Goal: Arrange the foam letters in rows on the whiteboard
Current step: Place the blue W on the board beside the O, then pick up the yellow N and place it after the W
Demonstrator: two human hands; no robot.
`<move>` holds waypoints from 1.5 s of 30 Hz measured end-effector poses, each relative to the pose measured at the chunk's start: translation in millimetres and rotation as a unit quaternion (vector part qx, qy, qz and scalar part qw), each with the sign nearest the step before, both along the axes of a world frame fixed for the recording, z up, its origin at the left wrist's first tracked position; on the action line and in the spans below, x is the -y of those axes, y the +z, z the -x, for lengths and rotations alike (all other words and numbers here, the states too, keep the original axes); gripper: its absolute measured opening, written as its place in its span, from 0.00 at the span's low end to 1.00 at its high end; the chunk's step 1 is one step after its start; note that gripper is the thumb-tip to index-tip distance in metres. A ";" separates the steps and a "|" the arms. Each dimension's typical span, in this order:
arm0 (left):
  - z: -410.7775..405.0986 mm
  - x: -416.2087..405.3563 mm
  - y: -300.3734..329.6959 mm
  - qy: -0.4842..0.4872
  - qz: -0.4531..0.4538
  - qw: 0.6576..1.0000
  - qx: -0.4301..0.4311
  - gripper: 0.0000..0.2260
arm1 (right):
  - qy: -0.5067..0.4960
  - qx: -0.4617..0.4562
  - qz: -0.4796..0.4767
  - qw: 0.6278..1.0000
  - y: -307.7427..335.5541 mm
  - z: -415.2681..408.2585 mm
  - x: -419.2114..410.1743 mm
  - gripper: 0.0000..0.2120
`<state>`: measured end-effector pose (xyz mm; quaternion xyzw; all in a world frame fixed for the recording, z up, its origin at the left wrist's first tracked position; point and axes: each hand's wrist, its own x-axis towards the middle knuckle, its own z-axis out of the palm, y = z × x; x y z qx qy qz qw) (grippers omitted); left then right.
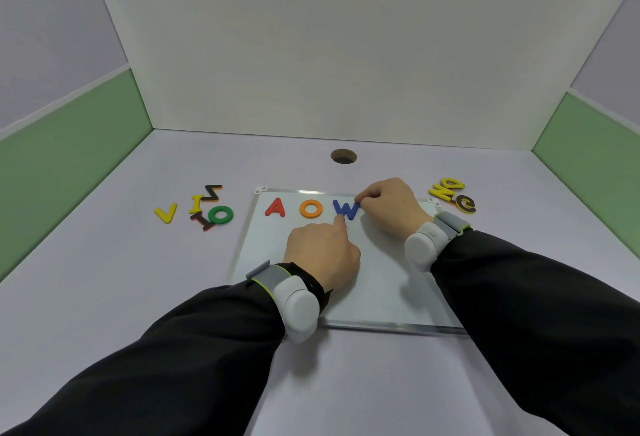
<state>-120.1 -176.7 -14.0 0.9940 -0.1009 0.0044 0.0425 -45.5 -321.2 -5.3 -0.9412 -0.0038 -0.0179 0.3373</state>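
Right hand (388, 207) pinches the blue W (346, 209) at its upper-right tip, left hand's (322, 255) forefinger pressing its lower-left, letter lying between both.

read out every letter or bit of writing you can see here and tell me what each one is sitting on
"A": red foam letter on the whiteboard.
"O": orange foam letter, same board.
"W": blue foam letter, same board, both hands touching it.
"V": yellow foam letter on the table.
"O": green foam letter on the table.
Right-hand pile: overlapping, unreadable.
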 end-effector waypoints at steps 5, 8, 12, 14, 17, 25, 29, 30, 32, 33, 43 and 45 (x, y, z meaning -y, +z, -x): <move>-0.4 1.0 1.2 -0.002 -0.005 1.000 -0.001 0.25 | 0.002 0.000 0.001 1.000 0.0 -0.3 0.0 0.14; -1.5 0.8 1.4 -0.004 -0.007 1.000 -0.003 0.25 | 0.001 -0.003 0.000 1.000 0.8 -0.8 0.9 0.14; -1.8 -0.4 5.0 -0.002 0.000 1.000 -0.015 0.24 | 0.007 -0.005 0.000 1.000 0.6 -0.3 0.4 0.14; -2.3 -0.9 6.2 -0.005 0.011 1.000 -0.019 0.21 | 0.006 -0.002 -0.007 1.000 1.1 0.8 1.6 0.14; -3.2 -2.6 8.9 -0.009 0.025 0.999 -0.024 0.14 | -0.001 0.006 -0.036 0.999 3.3 3.7 4.5 0.14; -15.4 4.2 24.0 -0.021 0.033 0.999 0.027 0.12 | -0.030 0.048 -0.055 0.997 8.9 0.6 30.9 0.14; -27.3 22.6 29.2 -0.029 0.048 0.998 0.028 0.10 | -0.060 0.064 -0.057 0.995 8.1 2.2 58.0 0.13; -30.9 29.2 30.6 -0.030 0.049 0.998 0.027 0.11 | -0.067 0.062 -0.054 0.994 7.4 2.3 65.3 0.14; -38.1 41.8 33.6 -0.034 0.048 0.998 0.029 0.14 | -0.086 0.053 -0.045 0.994 5.1 1.2 79.0 0.15; -41.1 45.3 34.8 -0.036 0.048 0.998 0.033 0.14 | -0.093 0.053 -0.043 0.993 4.4 0.3 83.4 0.16; -83.2 107.7 24.8 -0.062 0.088 0.993 0.046 0.12 | -0.173 0.028 -0.059 0.983 -7.7 -19.3 141.1 0.19; -93.4 119.3 21.5 -0.071 0.078 0.993 0.054 0.13 | -0.169 0.005 -0.032 0.985 -7.6 -23.8 149.4 0.24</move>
